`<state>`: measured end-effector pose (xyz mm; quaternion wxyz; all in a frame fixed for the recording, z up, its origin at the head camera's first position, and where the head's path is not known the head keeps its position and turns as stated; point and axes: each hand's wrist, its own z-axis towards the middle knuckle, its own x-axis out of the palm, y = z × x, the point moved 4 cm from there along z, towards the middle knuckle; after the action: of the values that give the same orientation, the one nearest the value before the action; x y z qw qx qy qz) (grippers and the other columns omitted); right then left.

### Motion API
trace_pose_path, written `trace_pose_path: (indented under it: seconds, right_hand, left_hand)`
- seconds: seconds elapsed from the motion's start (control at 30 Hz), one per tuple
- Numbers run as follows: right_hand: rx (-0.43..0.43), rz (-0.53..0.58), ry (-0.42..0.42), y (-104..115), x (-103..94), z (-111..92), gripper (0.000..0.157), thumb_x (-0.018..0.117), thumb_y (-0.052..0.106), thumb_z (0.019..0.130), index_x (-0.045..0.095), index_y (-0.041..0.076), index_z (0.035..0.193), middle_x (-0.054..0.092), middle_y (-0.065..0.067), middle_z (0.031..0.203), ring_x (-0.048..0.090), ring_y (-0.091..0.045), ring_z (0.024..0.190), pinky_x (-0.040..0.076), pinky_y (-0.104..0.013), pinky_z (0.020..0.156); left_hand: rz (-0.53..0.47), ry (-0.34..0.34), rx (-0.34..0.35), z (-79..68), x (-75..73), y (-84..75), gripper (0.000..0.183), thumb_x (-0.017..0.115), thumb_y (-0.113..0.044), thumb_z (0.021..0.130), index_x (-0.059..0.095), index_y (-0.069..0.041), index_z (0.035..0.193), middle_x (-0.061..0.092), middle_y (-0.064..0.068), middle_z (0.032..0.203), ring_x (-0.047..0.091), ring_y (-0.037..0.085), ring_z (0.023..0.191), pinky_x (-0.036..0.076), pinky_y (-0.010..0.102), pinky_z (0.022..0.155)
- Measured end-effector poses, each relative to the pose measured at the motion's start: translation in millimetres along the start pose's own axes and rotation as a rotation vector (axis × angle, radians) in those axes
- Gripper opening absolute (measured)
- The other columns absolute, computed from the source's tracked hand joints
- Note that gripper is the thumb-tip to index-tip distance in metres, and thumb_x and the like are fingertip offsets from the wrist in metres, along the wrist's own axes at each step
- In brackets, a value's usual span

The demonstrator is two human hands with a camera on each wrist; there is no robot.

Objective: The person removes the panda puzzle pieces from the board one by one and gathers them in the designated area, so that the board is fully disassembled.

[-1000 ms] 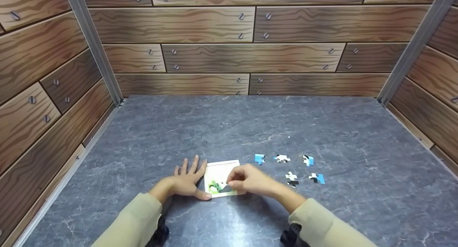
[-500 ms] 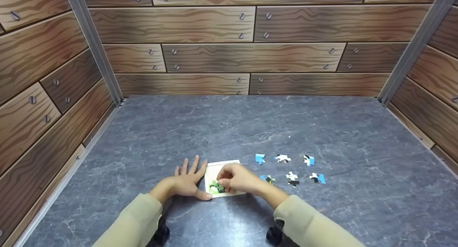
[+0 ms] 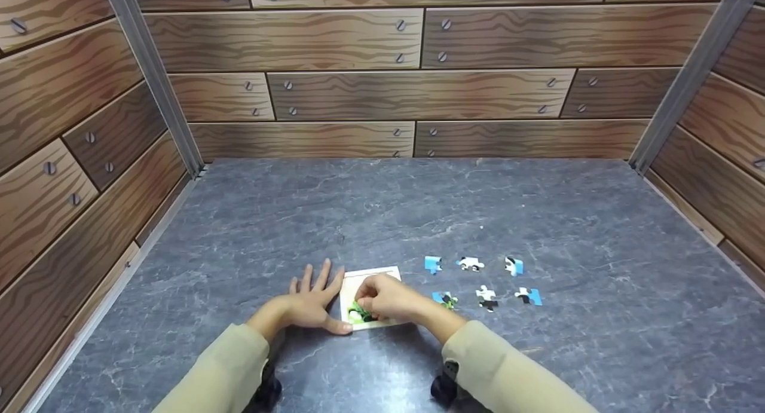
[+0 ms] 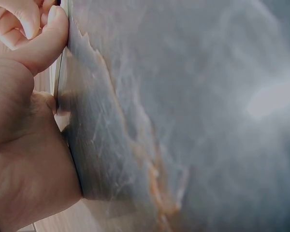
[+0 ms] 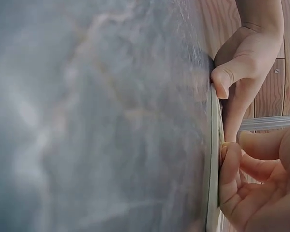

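The table (image 3: 334,210) carries a tray (image 3: 376,271), whose longer side seems to run away from the person. The left hand (image 3: 312,305) has fingers spread, its thumb on the tray's near left corner. The right hand (image 3: 385,298) is nearer to the green piece (image 3: 354,315): its fingers bend just above this near part of the tray, pinching or only pressing, I cannot tell. Six loose pieces (image 3: 486,294) lie to the right, in two rows
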<state>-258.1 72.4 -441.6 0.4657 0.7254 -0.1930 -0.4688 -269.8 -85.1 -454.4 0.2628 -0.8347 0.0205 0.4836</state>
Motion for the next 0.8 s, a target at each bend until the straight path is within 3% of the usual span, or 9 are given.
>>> trace_pose_path:
  seconds: [0.23,0.53,0.8]
  right_hand:
    - [0.078,0.118,0.051,0.1,1.0,1.6,0.016,0.047,-0.01,0.08,0.059,-0.007,0.089,0.048,-0.002,0.068,0.043,-0.011,0.056,0.037,-0.022,0.05]
    - [0.093,0.148,0.033,-1.0,-0.6,-2.3,0.008,0.055,0.001,0.088,0.056,-0.002,0.095,0.05,-0.003,0.077,0.045,-0.012,0.062,0.04,-0.023,0.055]
    - [0.055,0.161,-0.054,-3.7,2.5,-1.9,0.009,0.054,-0.006,0.081,0.056,-0.002,0.089,0.049,-0.002,0.073,0.045,-0.009,0.058,0.038,-0.02,0.05]
  left_hand:
    - [-0.002,-0.006,0.009,-1.2,-0.4,0.2,0.113,0.064,-0.065,0.071,-0.002,-0.019,0.151,-0.02,0.014,0.152,-0.022,0.04,0.134,-0.009,0.06,0.104]
    - [0.002,-0.016,0.017,-1.9,-0.9,-1.9,0.113,0.065,-0.064,0.072,-0.001,-0.018,0.151,-0.019,0.015,0.152,-0.021,0.041,0.134,-0.009,0.06,0.104]
    - [0.001,-0.016,0.017,-1.3,0.2,-0.9,0.113,0.065,-0.064,0.072,-0.001,-0.018,0.151,-0.019,0.016,0.152,-0.022,0.041,0.134,-0.009,0.06,0.104]
